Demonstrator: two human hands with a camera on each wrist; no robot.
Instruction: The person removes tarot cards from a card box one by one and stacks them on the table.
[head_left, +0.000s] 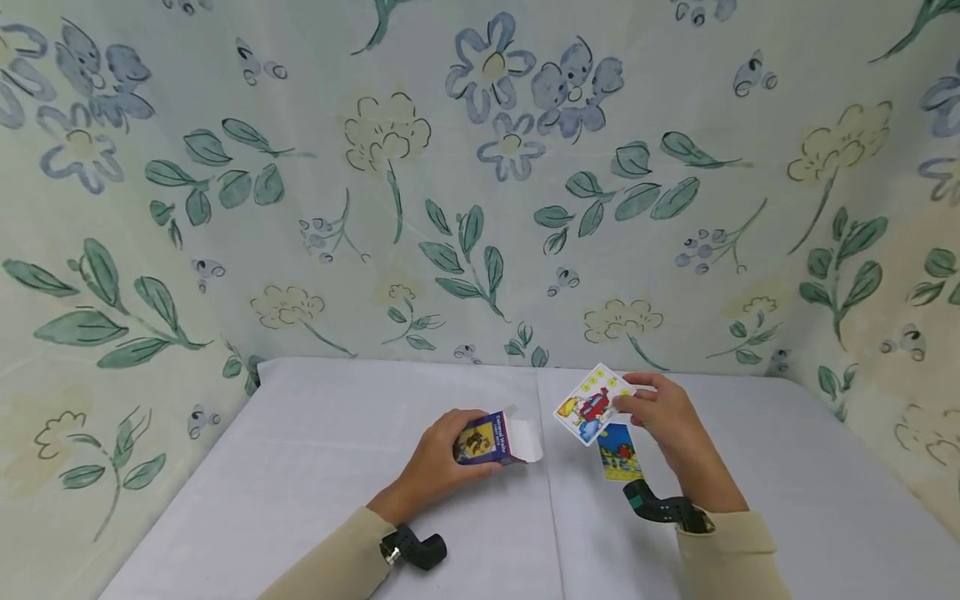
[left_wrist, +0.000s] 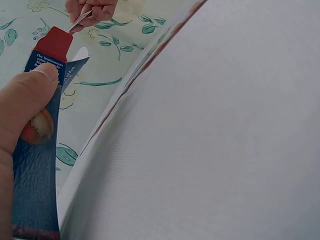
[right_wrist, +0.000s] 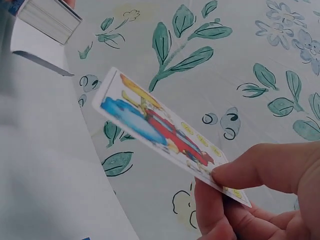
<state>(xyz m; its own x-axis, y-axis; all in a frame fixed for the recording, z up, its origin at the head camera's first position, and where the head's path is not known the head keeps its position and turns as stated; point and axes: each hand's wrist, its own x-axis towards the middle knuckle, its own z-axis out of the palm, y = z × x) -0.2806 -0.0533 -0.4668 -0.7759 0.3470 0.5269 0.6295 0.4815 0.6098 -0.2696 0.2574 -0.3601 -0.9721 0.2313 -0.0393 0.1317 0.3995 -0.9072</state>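
My left hand [head_left: 441, 454] grips a dark blue card box [head_left: 480, 440], its flap end open and facing right. In the left wrist view the thumb lies along the box [left_wrist: 37, 175], near its raised red flap. My right hand [head_left: 667, 417] pinches one picture card [head_left: 592, 404] by its right corner, raised and tilted. The right wrist view shows the card [right_wrist: 165, 130] between thumb and fingers, and the edges of a stack [right_wrist: 50, 20] inside the box. Below the held card, a blue and yellow card [head_left: 619, 454] lies on the white cloth.
A white cloth [head_left: 315, 467] covers the table, with a crease running front to back near the middle. Floral fabric [head_left: 465, 200] hangs behind and on both sides. Black wrist devices are worn on the left wrist [head_left: 420, 550] and right wrist [head_left: 660, 507].
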